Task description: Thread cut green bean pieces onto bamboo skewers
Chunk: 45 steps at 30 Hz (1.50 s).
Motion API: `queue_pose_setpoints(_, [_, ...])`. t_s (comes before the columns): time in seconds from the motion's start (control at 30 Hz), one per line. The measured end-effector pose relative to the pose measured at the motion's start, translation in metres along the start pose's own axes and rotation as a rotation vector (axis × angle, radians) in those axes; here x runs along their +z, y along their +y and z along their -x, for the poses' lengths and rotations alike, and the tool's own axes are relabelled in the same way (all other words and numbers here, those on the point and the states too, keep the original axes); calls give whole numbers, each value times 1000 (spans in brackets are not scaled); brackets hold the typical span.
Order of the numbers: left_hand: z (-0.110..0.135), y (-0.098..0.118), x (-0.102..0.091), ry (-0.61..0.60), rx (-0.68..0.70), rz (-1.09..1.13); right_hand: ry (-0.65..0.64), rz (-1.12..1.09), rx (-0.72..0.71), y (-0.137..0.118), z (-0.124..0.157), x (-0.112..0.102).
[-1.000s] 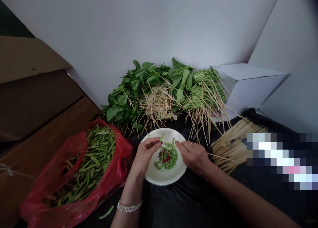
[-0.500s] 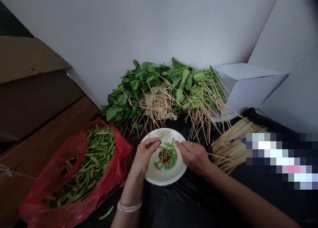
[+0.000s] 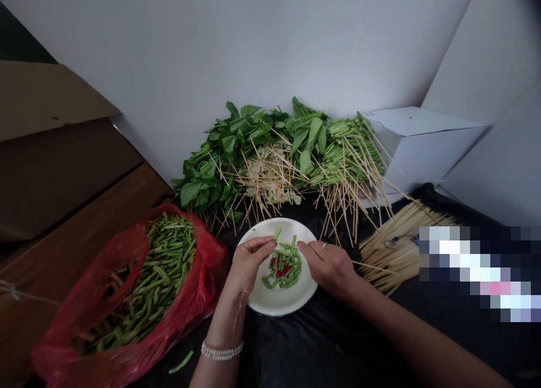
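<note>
While the left hand [image 3: 249,264] pinches a cut green bean [image 3: 276,235] above a white plate [image 3: 281,300] | right hand [image 3: 329,270] curled at plate's edge, hold unclear | red plastic bag [image 3: 209,258] left of hands | leafy greens [image 3: 236,151] and skewers [image 3: 350,213] beyond hands

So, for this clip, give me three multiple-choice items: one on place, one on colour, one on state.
1. The left hand and right hand are above what?
A) a cardboard box
B) a white plate
C) a bundle of skewers

2. What colour is the plastic bag holding cut green beans?
A) blue
B) white
C) red

3. What state is that bag in?
A) tied shut
B) open
C) flattened and empty

1 B: both hands sit over the plate.
2 C: red plastic surrounds the beans.
3 B: its mouth gapes, showing the beans.
</note>
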<state>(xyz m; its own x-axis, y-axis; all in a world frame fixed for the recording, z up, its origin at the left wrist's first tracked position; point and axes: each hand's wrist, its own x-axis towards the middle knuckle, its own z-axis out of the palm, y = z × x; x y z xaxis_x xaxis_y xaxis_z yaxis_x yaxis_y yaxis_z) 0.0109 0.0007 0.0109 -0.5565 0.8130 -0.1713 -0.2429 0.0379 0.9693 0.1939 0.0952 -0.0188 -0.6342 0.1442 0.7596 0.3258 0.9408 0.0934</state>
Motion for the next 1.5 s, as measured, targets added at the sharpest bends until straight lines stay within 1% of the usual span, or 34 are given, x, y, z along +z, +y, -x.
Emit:
queue_pose_setpoints(0.13, [2, 5, 4, -13, -42, 39, 7, -13, -11, 0, 0, 0])
queue_pose_setpoints(0.27, [4, 10, 3, -66, -121, 103, 6, -22, -21, 0, 0, 0])
queue_pose_setpoints(0.37, [6, 11, 4, -94, -156, 125, 3, -22, -25, -2, 0, -2])
queue_pose_setpoints(0.53, [10, 5, 12, -185, -159, 49, 1, -26, -39, -4, -2, -4])
queue_pose_setpoints(0.6, [10, 3, 16, -213, -150, 7, -13, -18, -42, -4, -2, -4])
queue_pose_setpoints(0.67, [9, 2, 17, -212, -119, -18, -29, -11, -30, -3, -2, -4])
queue_pose_setpoints(0.83, [3, 3, 8, -199, 29, -88, -7, -19, -16, 1, -4, -2])
queue_pose_setpoints(0.93, [0, 6, 1, -117, 123, -238, 4, 0, 25, 3, -5, -2])
queue_pose_setpoints(1.03, [0, 6, -4, -82, 208, -530, 37, 34, 64, 4, -5, -2])
queue_pose_setpoints(1.13, [3, 1, -6, -151, 230, -816, 37, 43, 71, 5, -5, 0])
queue_pose_setpoints(1.3, [10, -7, 0, -308, 120, -1099, 10, 7, 65, 3, -4, 1])
queue_pose_setpoints(1.37, [12, -8, 4, -315, 104, -1189, -1, 6, 71, 3, -4, 0])
queue_pose_setpoints(1.5, [15, -8, 10, -294, 129, -1290, -8, -2, 61, 3, -3, 1])
